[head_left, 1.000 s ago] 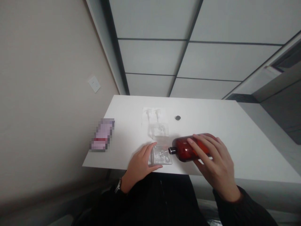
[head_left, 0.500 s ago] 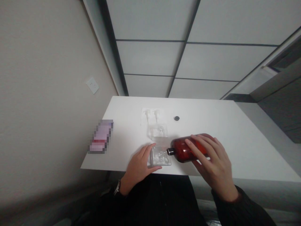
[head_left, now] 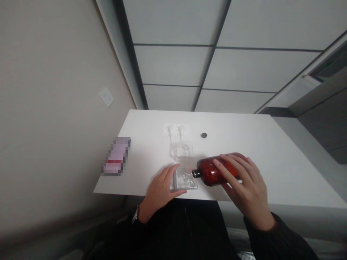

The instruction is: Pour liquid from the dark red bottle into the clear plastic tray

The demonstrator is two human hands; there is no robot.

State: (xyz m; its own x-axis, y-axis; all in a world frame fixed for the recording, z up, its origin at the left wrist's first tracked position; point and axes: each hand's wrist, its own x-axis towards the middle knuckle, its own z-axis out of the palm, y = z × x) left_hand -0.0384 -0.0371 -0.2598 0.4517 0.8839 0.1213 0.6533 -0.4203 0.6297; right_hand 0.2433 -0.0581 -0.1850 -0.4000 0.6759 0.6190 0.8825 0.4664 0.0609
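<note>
My right hand (head_left: 245,184) is wrapped round a reddish-brown bottle (head_left: 213,171), which is tipped on its side with its uncapped neck pointing left. Just left of the neck stands a clear square bottle (head_left: 186,182), its round mouth close to the neck. Fingers and thumb of my left hand (head_left: 162,184) grip this clear bottle from the left side. Whether liquid is running between the two, I cannot tell. Behind them stands a second clear square bottle (head_left: 183,150), touched by neither hand.
Two white pump heads (head_left: 175,130) lie at the back of the white table (head_left: 244,133). A small dark cap (head_left: 204,135) is to their right. Near the left edge lies a blurred pink, flat item (head_left: 117,157). A wall with a socket (head_left: 106,97) borders the left.
Almost nothing differs. Both hands hold the same pose and the reddish-brown bottle stays tipped; the whole view has shifted very slightly.
</note>
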